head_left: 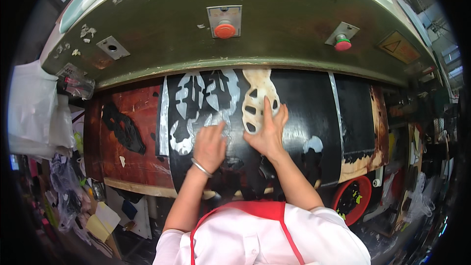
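Observation:
My right hand (270, 135) grips the lower right part of a cream-coloured cutting die (258, 99) with several dark openings. Its thumb is at the die's lower edge, and one finger stretches along its face. The die is on or just above a black sheet (304, 103); I cannot tell which. My left hand (210, 148), with a bangle at the wrist, is over the sheet left of the die. Its slightly blurred fingers are bent and a little apart, with nothing visible in them. Pale cut-out shapes (182, 140) show in the sheet beside that hand.
A green machine beam (167, 24) with a red button (224, 30) and a pink-red button (342, 44) spans the far side. A black cut piece (125, 130) lies on the red-brown board (144, 113) at left. A red bin (367, 197) with scraps stands at lower right.

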A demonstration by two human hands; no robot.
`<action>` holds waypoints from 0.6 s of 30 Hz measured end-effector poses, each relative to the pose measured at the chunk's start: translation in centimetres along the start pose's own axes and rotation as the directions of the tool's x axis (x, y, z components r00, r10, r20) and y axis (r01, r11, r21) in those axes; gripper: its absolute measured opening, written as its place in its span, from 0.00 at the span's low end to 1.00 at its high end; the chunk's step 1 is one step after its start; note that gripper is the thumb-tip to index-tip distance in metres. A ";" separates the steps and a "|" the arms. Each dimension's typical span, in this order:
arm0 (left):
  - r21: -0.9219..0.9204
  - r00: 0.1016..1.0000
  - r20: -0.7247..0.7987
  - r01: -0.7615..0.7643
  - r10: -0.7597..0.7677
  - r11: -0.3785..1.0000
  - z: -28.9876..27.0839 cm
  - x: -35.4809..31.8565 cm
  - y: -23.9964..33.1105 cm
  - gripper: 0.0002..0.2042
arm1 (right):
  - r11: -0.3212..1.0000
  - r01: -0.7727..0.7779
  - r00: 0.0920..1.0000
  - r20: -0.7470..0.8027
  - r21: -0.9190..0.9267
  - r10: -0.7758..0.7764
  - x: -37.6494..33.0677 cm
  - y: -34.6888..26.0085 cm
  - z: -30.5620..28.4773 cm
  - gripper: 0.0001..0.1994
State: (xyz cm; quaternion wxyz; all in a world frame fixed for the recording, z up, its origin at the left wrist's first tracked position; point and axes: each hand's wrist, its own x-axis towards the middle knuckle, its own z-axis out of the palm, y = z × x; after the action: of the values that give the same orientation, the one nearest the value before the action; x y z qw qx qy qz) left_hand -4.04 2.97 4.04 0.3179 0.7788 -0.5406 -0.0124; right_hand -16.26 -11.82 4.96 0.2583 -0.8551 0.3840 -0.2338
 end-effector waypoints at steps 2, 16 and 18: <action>0.112 0.998 -0.003 -0.068 0.069 0.991 1.1 -1.3 1.3 0.21 | 0.996 -0.044 0.999 0.020 0.080 0.043 -1.7 -0.3 -0.8 0.54; -0.184 0.964 -0.007 -0.263 0.267 0.947 1.8 -1.2 8.7 0.23 | 0.199 -0.352 0.929 0.314 0.915 0.196 -5.3 3.6 -8.9 0.48; -0.162 0.939 -0.149 -0.332 0.309 0.929 2.4 -1.1 9.3 0.24 | 0.098 -0.344 0.928 0.323 0.934 0.185 -5.4 4.1 -9.1 0.47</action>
State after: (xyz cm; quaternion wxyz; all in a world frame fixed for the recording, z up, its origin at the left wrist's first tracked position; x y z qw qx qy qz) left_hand -13.13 0.77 6.43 0.4187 0.6463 -0.6369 0.0366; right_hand -27.12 -12.40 8.20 0.8096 -0.4100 0.2695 -0.3221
